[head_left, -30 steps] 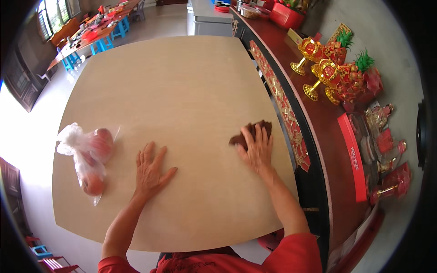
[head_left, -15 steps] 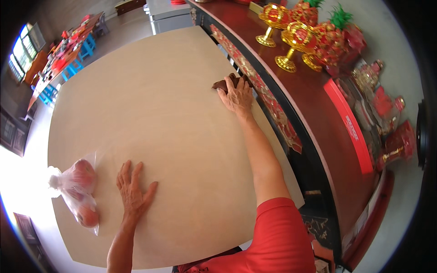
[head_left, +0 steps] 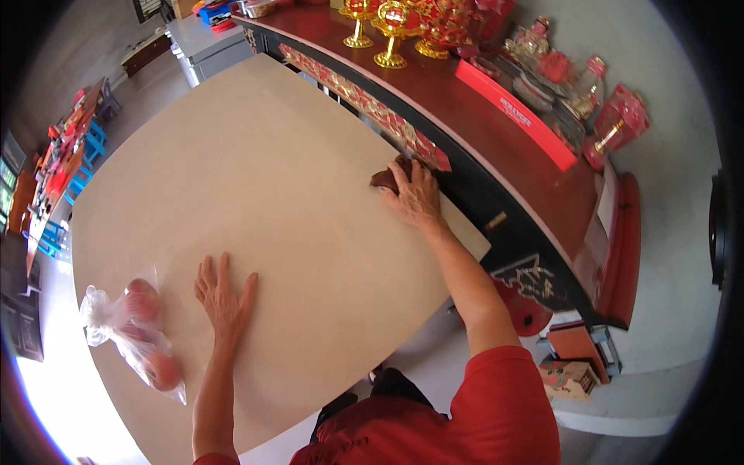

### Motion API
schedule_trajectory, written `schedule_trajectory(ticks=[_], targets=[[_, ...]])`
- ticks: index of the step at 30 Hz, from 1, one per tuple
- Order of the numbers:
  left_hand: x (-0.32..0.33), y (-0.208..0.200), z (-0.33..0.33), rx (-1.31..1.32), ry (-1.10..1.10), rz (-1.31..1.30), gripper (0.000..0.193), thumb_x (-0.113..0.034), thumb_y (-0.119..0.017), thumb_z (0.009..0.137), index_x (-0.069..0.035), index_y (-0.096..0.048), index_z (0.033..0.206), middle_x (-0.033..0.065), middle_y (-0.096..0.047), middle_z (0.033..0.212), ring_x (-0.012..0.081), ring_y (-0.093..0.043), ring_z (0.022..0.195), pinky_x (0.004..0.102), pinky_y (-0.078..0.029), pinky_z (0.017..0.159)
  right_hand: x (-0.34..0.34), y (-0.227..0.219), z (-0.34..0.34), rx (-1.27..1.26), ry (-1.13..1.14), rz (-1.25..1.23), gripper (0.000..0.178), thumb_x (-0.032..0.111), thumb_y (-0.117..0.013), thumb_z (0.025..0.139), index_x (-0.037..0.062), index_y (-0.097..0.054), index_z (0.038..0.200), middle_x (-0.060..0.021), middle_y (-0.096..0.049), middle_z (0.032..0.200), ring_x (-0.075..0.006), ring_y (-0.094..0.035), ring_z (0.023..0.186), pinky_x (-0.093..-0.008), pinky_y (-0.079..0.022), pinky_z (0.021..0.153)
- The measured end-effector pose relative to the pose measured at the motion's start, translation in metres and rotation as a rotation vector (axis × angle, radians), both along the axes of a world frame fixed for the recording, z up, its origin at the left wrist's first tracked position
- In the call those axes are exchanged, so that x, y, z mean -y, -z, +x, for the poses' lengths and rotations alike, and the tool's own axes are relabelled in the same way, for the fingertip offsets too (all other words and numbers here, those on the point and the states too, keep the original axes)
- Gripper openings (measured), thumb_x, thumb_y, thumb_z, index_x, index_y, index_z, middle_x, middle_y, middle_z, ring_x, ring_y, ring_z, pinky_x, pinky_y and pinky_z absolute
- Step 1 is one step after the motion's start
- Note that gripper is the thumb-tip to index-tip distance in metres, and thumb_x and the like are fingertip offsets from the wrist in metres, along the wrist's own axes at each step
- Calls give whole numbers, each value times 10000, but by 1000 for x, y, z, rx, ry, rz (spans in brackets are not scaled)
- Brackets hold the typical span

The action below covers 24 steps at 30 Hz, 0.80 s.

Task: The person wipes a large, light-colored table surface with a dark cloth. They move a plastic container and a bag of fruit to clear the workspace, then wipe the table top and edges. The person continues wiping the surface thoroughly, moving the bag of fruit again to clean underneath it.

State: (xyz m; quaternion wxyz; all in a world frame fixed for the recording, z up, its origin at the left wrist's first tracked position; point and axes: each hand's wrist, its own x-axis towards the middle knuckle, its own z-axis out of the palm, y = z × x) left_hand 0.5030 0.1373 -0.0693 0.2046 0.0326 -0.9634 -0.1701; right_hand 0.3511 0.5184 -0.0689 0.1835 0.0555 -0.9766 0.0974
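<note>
My right hand point(head_left: 417, 198) presses a dark brown cloth point(head_left: 385, 181) onto the tan tabletop point(head_left: 271, 201), close to its right edge. The cloth is bunched under the fingers, partly hidden by them. On the left half of the table my left hand point(head_left: 225, 298) lies flat with fingers spread, holding nothing. To its left is a knotted clear plastic bag point(head_left: 132, 333) with reddish round fruits in it, resting near the table's left edge.
Along the right runs a dark red altar-like cabinet point(head_left: 465, 139) bearing gold stands point(head_left: 391, 35), a long red box point(head_left: 515, 116) and wrapped ornaments. A cardboard box point(head_left: 570, 380) sits low at the right. Farther left, blue stools point(head_left: 77, 182) line a cluttered long table point(head_left: 70, 163).
The view has turned, shifting the table and cabinet. My right hand has drawn the cloth nearer along the table's right edge. My left hand stays flat beside the bag.
</note>
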Motion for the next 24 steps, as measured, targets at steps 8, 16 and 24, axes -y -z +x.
schedule_trajectory(ticks=[8, 16, 24], targets=[[4, 8, -2, -25, 0, -27, 636, -466, -661, 844, -77, -526, 1329, 242, -404, 1416, 421, -329, 1333, 533, -220, 1103, -28, 5, 116, -148, 73, 90, 578, 338, -669, 839, 163, -458, 1348, -259, -447, 1328, -436, -440, 1206, -541, -370, 1003], [2, 7, -2, 15, -20, -4, 651, -451, -675, 824, -77, -518, 1333, 252, -401, 1421, 414, -321, 1341, 539, -203, 1114, 0, -72, 199, -423, -138, 41, 481, 169, -771, 764, 135, -574, 1202, -131, -569, 906, -333, -554, 808, -434, -461, 739], [-1, 8, -5, 15, -18, -64, 651, -423, -686, 822, -79, -511, 1346, 248, -417, 1422, 412, -333, 1338, 520, -229, 1108, -102, -142, 185, -351, 608, 371, 463, 284, -628, 886, 121, -506, 1302, -188, -585, 1197, -383, -553, 1047, -503, -447, 856]])
